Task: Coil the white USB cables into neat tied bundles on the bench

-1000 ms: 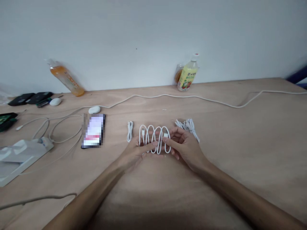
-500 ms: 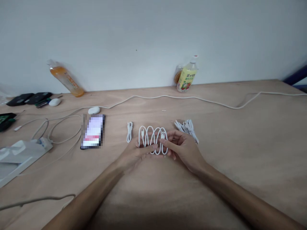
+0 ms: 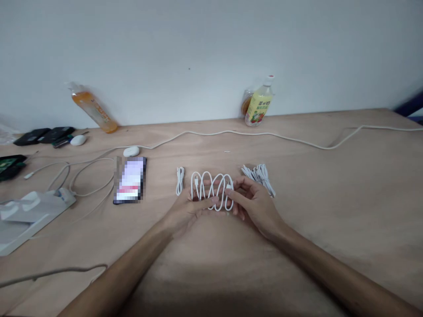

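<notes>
A white cable (image 3: 207, 182) lies in several loose loops between my two hands. My left hand (image 3: 193, 210) grips the lower left of the loops, its thumb laid across them. On the right end, my right hand (image 3: 253, 198) pinches the cable near its larger plug (image 3: 228, 186). The small plug (image 3: 196, 181) stands up inside the left loops. A small folded white cable (image 3: 179, 181) rests on the table behind my left hand. Behind my right hand sits a bundle of white cables (image 3: 261, 177).
A phone (image 3: 130, 179) and a white case (image 3: 131, 151) lie to the left, with a power strip (image 3: 39, 215) farther left. An orange bottle (image 3: 94, 111) and a yellow-labelled bottle (image 3: 259, 107) stand by the wall. A long white cable (image 3: 228, 132) crosses the table (image 3: 346, 185).
The right end of the loops has shifted slightly right, and the loops are a little more spread. The larger plug has tilted and is more covered by my right fingers. The view has moved slightly.
</notes>
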`<state>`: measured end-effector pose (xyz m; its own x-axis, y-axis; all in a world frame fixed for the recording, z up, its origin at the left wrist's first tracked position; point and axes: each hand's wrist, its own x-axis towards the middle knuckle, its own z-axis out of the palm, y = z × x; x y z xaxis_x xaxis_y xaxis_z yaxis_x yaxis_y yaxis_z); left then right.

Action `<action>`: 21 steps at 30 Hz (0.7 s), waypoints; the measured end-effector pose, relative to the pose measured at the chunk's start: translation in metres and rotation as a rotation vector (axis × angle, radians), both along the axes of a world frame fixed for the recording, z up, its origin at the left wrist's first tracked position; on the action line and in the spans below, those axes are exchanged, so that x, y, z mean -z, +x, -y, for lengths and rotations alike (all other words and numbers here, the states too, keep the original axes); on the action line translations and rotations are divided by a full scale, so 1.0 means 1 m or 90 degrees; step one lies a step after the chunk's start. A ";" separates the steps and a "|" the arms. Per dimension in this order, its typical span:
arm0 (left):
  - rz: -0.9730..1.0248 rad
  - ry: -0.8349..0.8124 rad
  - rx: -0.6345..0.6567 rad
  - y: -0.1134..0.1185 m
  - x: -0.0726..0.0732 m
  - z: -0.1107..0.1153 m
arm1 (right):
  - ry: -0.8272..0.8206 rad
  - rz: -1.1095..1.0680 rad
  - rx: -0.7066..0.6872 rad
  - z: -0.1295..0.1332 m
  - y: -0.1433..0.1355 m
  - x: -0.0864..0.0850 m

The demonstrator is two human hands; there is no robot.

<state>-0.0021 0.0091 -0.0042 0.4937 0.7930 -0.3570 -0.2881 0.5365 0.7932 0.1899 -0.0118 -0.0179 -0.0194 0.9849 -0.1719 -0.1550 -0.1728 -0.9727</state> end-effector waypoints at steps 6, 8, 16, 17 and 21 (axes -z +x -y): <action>0.003 0.013 0.008 0.000 -0.002 -0.001 | -0.013 -0.018 -0.007 0.000 0.000 0.001; 0.004 0.014 0.006 0.000 -0.002 -0.001 | -0.016 -0.019 -0.006 0.000 0.001 0.001; 0.003 0.016 0.009 -0.001 0.000 -0.002 | -0.041 -0.064 -0.013 0.001 0.000 -0.003; 0.004 0.013 0.008 -0.001 0.000 -0.002 | -0.046 -0.074 -0.014 0.001 0.000 -0.004; 0.010 0.005 0.000 -0.001 0.002 -0.002 | -0.058 -0.112 -0.017 0.002 -0.001 -0.005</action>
